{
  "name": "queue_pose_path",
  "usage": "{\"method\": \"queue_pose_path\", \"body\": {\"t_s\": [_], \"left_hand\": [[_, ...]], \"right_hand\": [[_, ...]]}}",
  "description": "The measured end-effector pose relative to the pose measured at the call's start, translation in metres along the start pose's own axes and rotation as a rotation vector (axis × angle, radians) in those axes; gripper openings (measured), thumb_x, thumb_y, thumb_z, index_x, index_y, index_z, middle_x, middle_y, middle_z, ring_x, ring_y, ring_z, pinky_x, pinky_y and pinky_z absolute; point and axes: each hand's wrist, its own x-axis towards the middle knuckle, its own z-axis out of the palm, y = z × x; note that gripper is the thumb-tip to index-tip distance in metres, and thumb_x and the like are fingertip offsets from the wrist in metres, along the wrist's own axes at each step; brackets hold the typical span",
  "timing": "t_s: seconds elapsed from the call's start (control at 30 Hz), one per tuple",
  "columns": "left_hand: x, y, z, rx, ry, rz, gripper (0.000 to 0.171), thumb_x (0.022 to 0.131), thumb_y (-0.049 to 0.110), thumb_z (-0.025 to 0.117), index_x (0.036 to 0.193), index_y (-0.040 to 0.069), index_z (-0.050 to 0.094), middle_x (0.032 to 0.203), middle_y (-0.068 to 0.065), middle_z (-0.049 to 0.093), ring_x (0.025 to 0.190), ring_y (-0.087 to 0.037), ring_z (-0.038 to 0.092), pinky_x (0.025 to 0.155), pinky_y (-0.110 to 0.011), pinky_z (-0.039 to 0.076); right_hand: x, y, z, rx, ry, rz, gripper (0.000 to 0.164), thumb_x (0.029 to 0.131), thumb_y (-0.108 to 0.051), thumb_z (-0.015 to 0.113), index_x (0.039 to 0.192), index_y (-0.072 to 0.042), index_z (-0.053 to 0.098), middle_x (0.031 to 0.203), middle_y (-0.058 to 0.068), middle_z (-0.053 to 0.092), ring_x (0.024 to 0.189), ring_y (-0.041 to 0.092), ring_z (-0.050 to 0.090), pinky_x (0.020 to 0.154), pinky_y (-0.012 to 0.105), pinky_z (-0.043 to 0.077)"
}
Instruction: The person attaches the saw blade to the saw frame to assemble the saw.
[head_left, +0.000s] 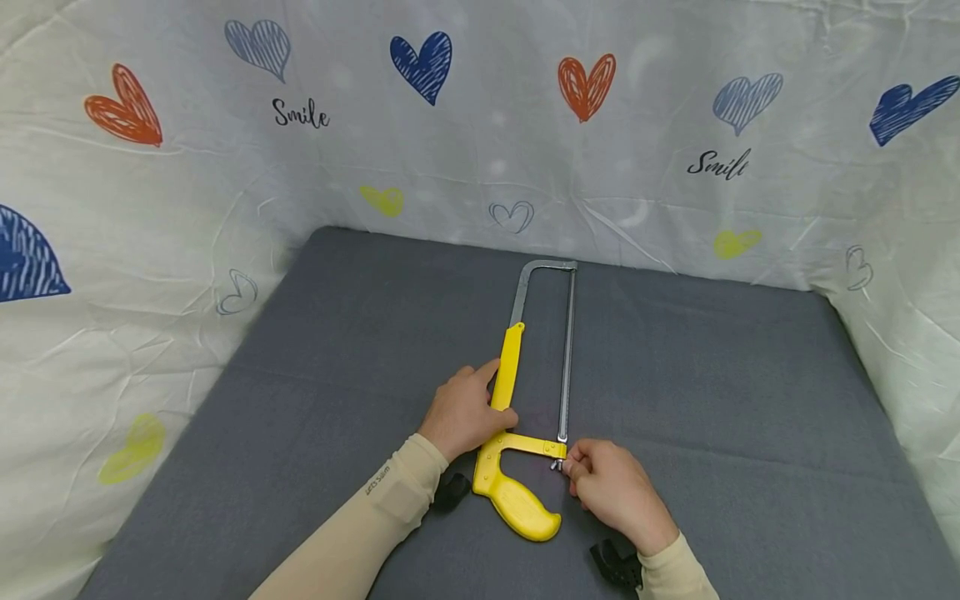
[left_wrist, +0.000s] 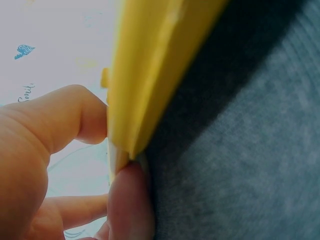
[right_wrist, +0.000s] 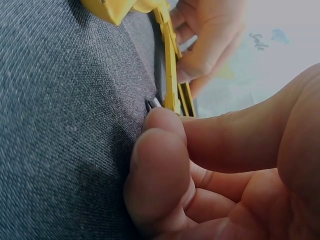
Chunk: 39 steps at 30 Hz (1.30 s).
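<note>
A hacksaw with a yellow frame [head_left: 507,371] lies on the grey cloth, its steel bow at the far end. Its pistol handle [head_left: 525,512] points toward me. The thin blade [head_left: 567,358] runs along the right side. My left hand [head_left: 461,412] grips the yellow frame just above the handle, thumb and fingers on either side of it. With thumb and index finger, my right hand [head_left: 615,483] pinches the small metal wing nut [head_left: 557,466] at the blade's near end. In the right wrist view the fingertips hide most of that nut.
Grey cloth [head_left: 712,392] covers the table under the saw. A white curtain [head_left: 465,158] printed with hearts hangs behind the far edge and down both sides. Black wrist straps [head_left: 618,565] sit at the sleeve cuffs.
</note>
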Motion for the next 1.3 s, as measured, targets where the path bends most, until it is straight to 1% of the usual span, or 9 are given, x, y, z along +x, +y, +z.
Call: {"method": "queue_pose_path", "body": {"t_s": [0.17, 0.43, 0.67, 1.0, 1.3], "left_hand": [[-0.0005, -0.0001, -0.0003, -0.003, 0.000, 0.004, 0.085, 0.080, 0.028, 0.077, 0.159, 0.005, 0.054, 0.093, -0.007, 0.059, 0.071, -0.018, 0.055, 0.063, -0.030, 0.047], [-0.0007, 0.0002, -0.0005, -0.002, -0.002, -0.015, 0.084, 0.080, 0.028, 0.076, 0.159, 0.007, 0.054, 0.094, -0.007, 0.059, 0.073, -0.018, 0.055, 0.063, -0.029, 0.047], [-0.0007, 0.0001, -0.0001, -0.002, -0.002, -0.015, 0.084, 0.080, 0.028, 0.076, 0.158, 0.006, 0.054, 0.095, -0.007, 0.060, 0.073, -0.019, 0.055, 0.063, -0.030, 0.047], [-0.0010, 0.0009, -0.0008, -0.004, -0.004, -0.017, 0.084, 0.080, 0.028, 0.076, 0.159, 0.006, 0.054, 0.094, -0.007, 0.059, 0.073, -0.019, 0.055, 0.063, -0.030, 0.047], [-0.0011, 0.0008, -0.0011, -0.007, -0.004, -0.013, 0.084, 0.081, 0.028, 0.076, 0.159, 0.007, 0.054, 0.095, -0.007, 0.060, 0.073, -0.019, 0.055, 0.064, -0.030, 0.047]], "right_hand": [[-0.0003, 0.0008, -0.0004, 0.004, -0.002, -0.001, 0.017, 0.102, -0.010, 0.066, 0.085, -0.012, 0.071, 0.068, 0.000, 0.062, 0.053, 0.017, 0.057, 0.051, 0.034, 0.046], [-0.0002, 0.0008, -0.0018, 0.009, -0.003, 0.004, 0.019, 0.101, -0.009, 0.066, 0.083, -0.013, 0.071, 0.067, 0.001, 0.063, 0.052, 0.018, 0.058, 0.052, 0.034, 0.047], [0.0000, 0.0005, -0.0021, 0.012, -0.001, 0.006, 0.019, 0.100, -0.007, 0.067, 0.082, -0.012, 0.071, 0.066, 0.001, 0.063, 0.052, 0.018, 0.058, 0.052, 0.034, 0.048], [0.0022, 0.0011, -0.0023, 0.013, -0.004, 0.004, 0.021, 0.098, -0.005, 0.064, 0.080, -0.013, 0.070, 0.065, 0.000, 0.063, 0.052, 0.018, 0.058, 0.052, 0.034, 0.049], [0.0021, 0.0014, -0.0034, -0.009, 0.000, -0.007, 0.022, 0.097, -0.003, 0.063, 0.079, -0.014, 0.070, 0.064, -0.001, 0.063, 0.051, 0.017, 0.058, 0.052, 0.033, 0.048]]}}
